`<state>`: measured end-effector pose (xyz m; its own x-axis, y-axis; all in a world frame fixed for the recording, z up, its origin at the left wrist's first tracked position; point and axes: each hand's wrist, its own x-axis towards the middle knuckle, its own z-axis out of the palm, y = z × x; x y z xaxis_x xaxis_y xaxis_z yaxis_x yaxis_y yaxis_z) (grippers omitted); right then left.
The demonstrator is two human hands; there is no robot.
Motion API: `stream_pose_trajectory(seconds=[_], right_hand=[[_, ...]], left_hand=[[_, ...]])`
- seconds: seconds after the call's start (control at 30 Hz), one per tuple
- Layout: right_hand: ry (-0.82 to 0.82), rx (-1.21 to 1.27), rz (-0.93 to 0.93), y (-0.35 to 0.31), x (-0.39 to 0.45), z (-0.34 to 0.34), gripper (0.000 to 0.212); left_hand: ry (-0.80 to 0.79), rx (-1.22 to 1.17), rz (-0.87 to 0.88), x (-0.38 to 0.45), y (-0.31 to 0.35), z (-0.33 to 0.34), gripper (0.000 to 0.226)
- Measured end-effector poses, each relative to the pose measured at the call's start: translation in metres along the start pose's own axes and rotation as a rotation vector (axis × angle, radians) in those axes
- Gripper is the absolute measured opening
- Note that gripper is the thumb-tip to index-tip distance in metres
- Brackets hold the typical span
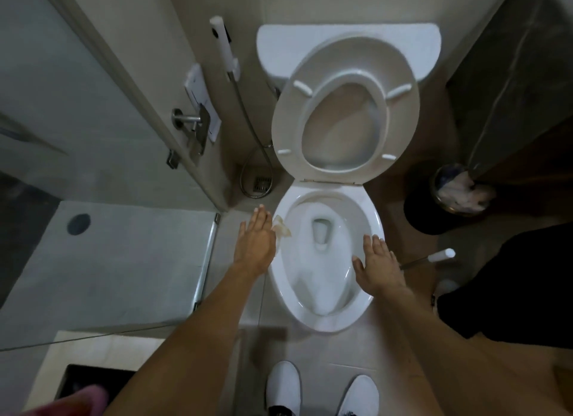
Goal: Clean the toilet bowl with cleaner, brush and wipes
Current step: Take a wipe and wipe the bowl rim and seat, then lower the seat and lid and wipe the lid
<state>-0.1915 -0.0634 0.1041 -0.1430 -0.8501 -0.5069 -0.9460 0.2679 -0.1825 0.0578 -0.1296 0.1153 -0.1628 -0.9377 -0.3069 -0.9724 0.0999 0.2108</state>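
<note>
Both arms reach down toward the bowl, which stands with seat and lid raised against the tank. The left hand lies flat, palm down, fingers straight and together, at the bowl's left outer edge. A crumpled wipe sits on the left rim, just beside that hand's fingers and partly under their edge; it touches or nearly touches them, but no finger curls round it, so the hand holds nothing. The right hand is spread flat over the right rim, fingers straight and slightly apart, thumb pointing in over the basin. It too grips nothing. Whether the palm presses the rim or hangs just above it cannot be told.

A brush handle, white-tipped on a thin metal shaft, pokes out from behind the right hand and slants toward the right, close to the wrist but not in the fingers. Its head is hidden. The cleaner does not show.

Water lies in the basin around the drain. Left of the tank a sprayer hangs on the wall with its hose looping down to a floor drain. A bin with crumpled paper stands to the right. Two white shoes stand before the bowl.
</note>
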Motion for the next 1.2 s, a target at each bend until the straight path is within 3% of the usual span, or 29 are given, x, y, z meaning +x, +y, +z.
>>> stream_pose_trajectory(seconds=[0.37, 0.9, 1.03, 1.2], right_hand=[[0.171, 0.003, -0.007, -0.044, -0.019, -0.13, 0.066], [0.37, -0.043, -0.09, -0.061, 0.082, -0.307, 0.066], [0.36, -0.044, -0.114, -0.064, 0.117, -0.33, 0.065], [0.3, -0.018, -0.154, -0.07, 0.153, -0.337, 0.063]], left_hand=[[0.119, -0.061, 0.097, 0.016, 0.009, -0.135, 0.048], [0.401, 0.055, 0.224, 0.168, 0.058, -0.319, 0.041], [0.389, 0.046, 0.22, 0.211, 0.079, -0.339, 0.042], [0.302, 0.059, 0.22, 0.248, 0.1, -0.316, 0.045]])
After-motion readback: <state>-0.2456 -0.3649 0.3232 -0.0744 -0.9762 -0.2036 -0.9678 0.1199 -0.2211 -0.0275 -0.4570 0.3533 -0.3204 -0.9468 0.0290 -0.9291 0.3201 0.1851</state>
